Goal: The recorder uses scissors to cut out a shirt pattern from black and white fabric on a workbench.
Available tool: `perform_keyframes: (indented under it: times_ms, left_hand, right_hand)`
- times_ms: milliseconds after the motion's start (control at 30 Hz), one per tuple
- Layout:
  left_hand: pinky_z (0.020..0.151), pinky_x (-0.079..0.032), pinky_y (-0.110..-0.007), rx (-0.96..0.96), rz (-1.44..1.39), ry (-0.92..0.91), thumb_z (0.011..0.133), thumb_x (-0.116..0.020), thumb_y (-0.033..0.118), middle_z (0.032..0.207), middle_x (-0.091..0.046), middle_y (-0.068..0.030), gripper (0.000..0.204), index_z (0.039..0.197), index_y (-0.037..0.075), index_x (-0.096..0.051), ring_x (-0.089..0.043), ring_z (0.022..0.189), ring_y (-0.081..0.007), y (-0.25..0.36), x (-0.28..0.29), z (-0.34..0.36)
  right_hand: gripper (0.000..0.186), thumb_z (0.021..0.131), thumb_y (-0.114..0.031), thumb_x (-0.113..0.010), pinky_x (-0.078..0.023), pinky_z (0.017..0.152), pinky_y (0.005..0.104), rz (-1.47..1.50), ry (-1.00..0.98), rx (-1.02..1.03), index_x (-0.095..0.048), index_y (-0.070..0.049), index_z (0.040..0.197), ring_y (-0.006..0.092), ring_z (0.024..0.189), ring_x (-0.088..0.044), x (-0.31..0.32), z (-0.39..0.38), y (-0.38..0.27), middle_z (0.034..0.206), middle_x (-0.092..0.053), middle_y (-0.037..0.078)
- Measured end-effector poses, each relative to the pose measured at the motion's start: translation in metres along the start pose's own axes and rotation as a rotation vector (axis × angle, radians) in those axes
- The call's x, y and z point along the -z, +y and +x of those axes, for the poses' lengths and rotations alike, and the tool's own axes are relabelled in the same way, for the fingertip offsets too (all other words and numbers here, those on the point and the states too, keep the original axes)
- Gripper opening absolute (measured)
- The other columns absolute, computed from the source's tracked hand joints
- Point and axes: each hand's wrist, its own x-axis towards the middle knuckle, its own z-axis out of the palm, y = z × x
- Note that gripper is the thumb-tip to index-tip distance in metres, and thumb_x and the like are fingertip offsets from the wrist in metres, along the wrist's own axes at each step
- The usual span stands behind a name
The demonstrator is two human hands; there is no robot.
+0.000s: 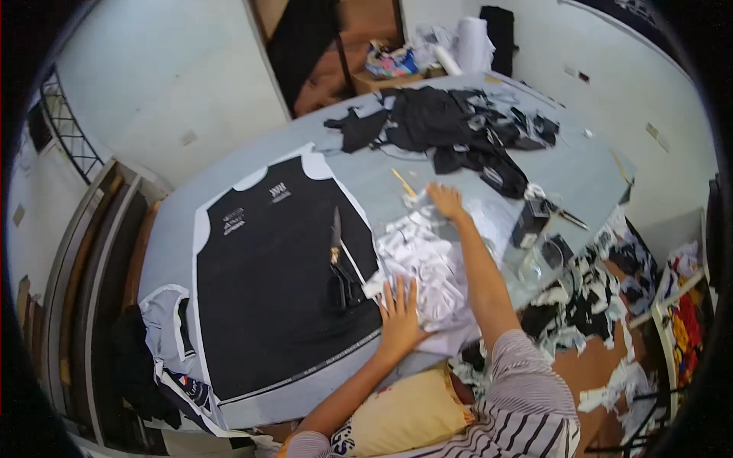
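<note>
A black shirt panel [259,313] with white edges and small pale prints lies flat on the grey-blue table [175,229]. Large black-handled scissors [343,278] rest on it, blade pointing away from me. Crumpled white fabric [424,267] is heaped to the panel's right. My left hand [399,328] lies on the heap's lower left, fingers spread, beside the panel's edge. My right hand [447,201] reaches to the far top of the heap, fingers curled onto the white fabric. A thin yellow item [402,181] lies just beyond it.
Black scraps [427,118] cover the back. A small dark box [534,221] and another pair of scissors [573,219] lie right. Grey garments [164,328] hang over the left edge, near a wooden rack [80,298]. A yellow cushion [401,416] is below me; scraps [580,320] litter the right.
</note>
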Motion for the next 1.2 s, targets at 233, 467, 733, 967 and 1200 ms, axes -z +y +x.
perform_keyframes:
  times_ms: [233,467,733,967,1200]
  left_hand:
    - [0.107,-0.002,-0.061,-0.009,-0.020,-0.014,0.056,-0.074,0.061,0.150,-0.008,-0.0239,0.126,0.145,0.000,-0.008,-0.003,0.138,-0.0443,0.002,0.003,-0.001]
    - [0.100,0.000,-0.070,0.054,0.071,-0.102,0.058,-0.077,0.040,0.148,-0.019,-0.0231,0.111,0.146,0.011,-0.017,-0.011,0.137,-0.0455,0.003,-0.004,0.000]
    - [0.092,-0.039,-0.043,0.040,-0.679,0.010,0.078,-0.058,0.017,0.118,-0.052,-0.0205,0.047,0.121,0.002,-0.047,-0.049,0.111,-0.0367,-0.020,-0.019,-0.012]
    - [0.082,-0.044,-0.036,0.143,-0.922,-0.039,0.078,-0.053,0.005,0.103,-0.058,-0.0146,0.037,0.114,-0.005,-0.050,-0.057,0.097,-0.0276,-0.014,0.013,0.005]
    - [0.085,-0.043,-0.029,-0.137,-1.059,-0.374,0.084,-0.058,0.007,0.102,-0.060,-0.0035,0.030,0.114,0.001,-0.057,-0.055,0.094,-0.0149,0.048,0.047,0.009]
  right_hand:
    - [0.072,0.090,-0.064,-0.018,-0.008,0.112,0.0469,0.590,-0.670,0.545,-0.037,-0.015,0.140,0.0309,0.138,-0.019,0.050,-0.057,-0.056,0.149,-0.024,0.015]
    - [0.069,0.085,-0.069,-0.029,0.010,0.097,0.0720,0.525,-0.505,0.003,-0.056,-0.021,0.127,0.0435,0.138,-0.007,0.100,-0.210,-0.018,0.149,-0.029,0.003]
    - [0.127,0.052,-0.074,-0.068,-0.004,0.105,0.0630,0.828,-0.166,0.215,-0.023,0.004,0.140,0.0494,0.133,-0.017,0.089,-0.270,-0.096,0.140,-0.033,0.028]
    - [0.120,0.051,-0.034,-0.084,-0.024,0.106,0.0468,1.064,-0.387,0.444,-0.013,-0.015,0.146,0.0461,0.130,-0.026,0.103,-0.252,-0.080,0.136,-0.027,0.035]
    - [0.062,0.065,-0.011,-0.073,-0.042,0.090,0.0401,1.064,0.321,0.028,-0.049,-0.010,0.122,0.0324,0.105,-0.055,0.111,-0.309,-0.065,0.112,-0.056,0.014]
